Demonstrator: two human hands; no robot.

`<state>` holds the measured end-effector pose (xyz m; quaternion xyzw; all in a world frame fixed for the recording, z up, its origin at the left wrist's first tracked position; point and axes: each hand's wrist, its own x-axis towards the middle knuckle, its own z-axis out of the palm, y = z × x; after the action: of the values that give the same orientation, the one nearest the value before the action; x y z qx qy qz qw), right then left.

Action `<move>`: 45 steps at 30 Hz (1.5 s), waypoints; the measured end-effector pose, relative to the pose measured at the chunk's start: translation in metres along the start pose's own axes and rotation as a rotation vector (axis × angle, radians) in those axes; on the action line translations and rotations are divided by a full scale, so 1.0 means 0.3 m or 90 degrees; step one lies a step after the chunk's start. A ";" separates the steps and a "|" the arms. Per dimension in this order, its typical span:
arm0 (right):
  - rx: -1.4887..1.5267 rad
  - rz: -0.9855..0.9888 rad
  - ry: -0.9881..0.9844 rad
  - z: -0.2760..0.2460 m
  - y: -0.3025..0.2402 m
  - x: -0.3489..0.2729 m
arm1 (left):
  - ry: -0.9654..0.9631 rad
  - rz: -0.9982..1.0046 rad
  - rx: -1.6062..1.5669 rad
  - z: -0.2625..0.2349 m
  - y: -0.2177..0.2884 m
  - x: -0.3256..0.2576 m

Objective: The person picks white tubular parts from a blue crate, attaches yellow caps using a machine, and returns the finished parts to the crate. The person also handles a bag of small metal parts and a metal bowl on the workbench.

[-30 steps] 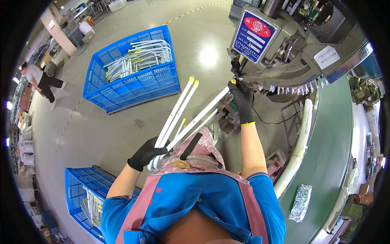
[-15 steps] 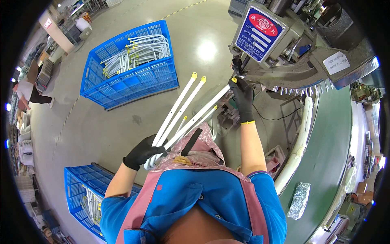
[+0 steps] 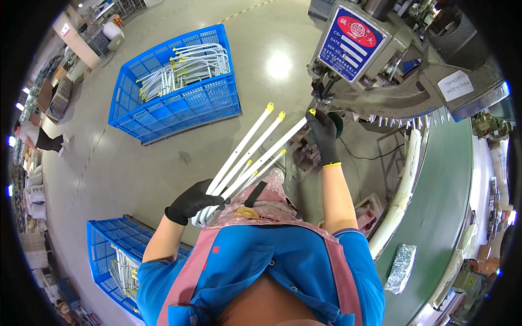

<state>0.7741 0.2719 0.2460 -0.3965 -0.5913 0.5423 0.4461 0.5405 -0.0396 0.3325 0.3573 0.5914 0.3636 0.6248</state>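
Left hand point(image 3: 191, 204), black glove: closed round the lower part of a bunch of white tubes point(image 3: 240, 148), held over the apron point(image 3: 277, 191), yellow ends fanned to the far side. Right hand point(image 3: 324, 136), gloved too, grips one tube by its yellow tip point(image 3: 312, 112), just beside the grey machine point(image 3: 402, 98), far right. Far left, a blue crate point(image 3: 182, 117) of similar tubes; another crate point(image 3: 99, 247) near left.
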 end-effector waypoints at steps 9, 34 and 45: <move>-0.149 -0.016 -0.113 -0.064 0.074 -0.163 | -0.032 0.063 -0.125 -0.002 -0.040 -0.008; -0.105 0.089 -0.524 0.240 -0.260 -0.593 | 0.180 0.560 -0.502 -0.037 0.254 0.150; 0.674 0.433 -0.359 0.534 -0.088 -0.411 | -0.244 0.634 -0.889 -0.231 0.237 0.154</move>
<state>0.6564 0.1057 0.2580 -0.1325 -0.1833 0.9504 0.2136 0.4706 0.0362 0.3695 0.1644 -0.1057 0.8065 0.5579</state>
